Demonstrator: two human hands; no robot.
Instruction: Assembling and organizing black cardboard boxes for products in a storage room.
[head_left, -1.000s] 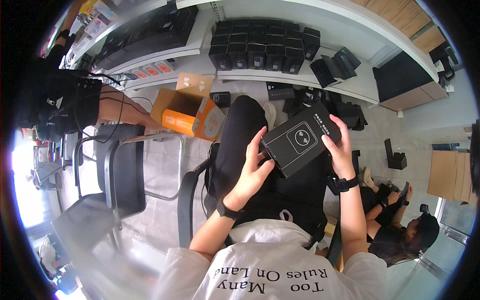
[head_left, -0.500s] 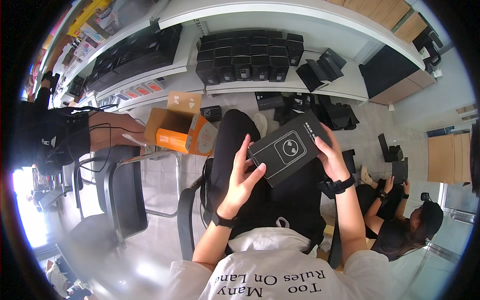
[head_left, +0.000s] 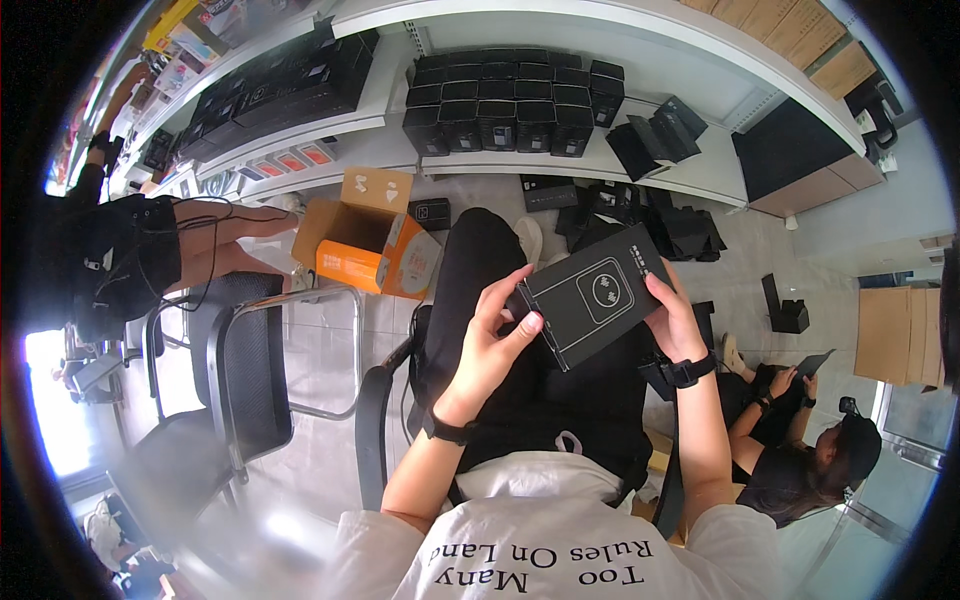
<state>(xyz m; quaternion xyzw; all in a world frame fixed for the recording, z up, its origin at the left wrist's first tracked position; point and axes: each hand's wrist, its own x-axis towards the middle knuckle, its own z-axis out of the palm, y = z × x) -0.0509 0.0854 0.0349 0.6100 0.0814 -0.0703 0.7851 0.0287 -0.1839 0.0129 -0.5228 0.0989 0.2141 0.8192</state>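
Observation:
I hold a flat black box (head_left: 597, 296) with pale line drawings on its face, tilted above my lap. My left hand (head_left: 492, 345) grips its left end, thumb on the face and fingers curled around the edge. At the box's right end, my right hand (head_left: 676, 318) clasps the edge; a black watch sits on that wrist. A dark band circles my left wrist. My legs in black trousers lie below the box.
An open orange cardboard box (head_left: 365, 235) stands on the floor ahead-left. White shelves (head_left: 640, 160) carry several black boxes, and more lie scattered beneath. A black chair (head_left: 245, 365) is at my left. One person stands at left (head_left: 130, 255), another sits at lower right (head_left: 800, 450).
The black box has stayed in both hands, shifting slightly in the picture as my head moved. My left fingers have curled further around its left end.

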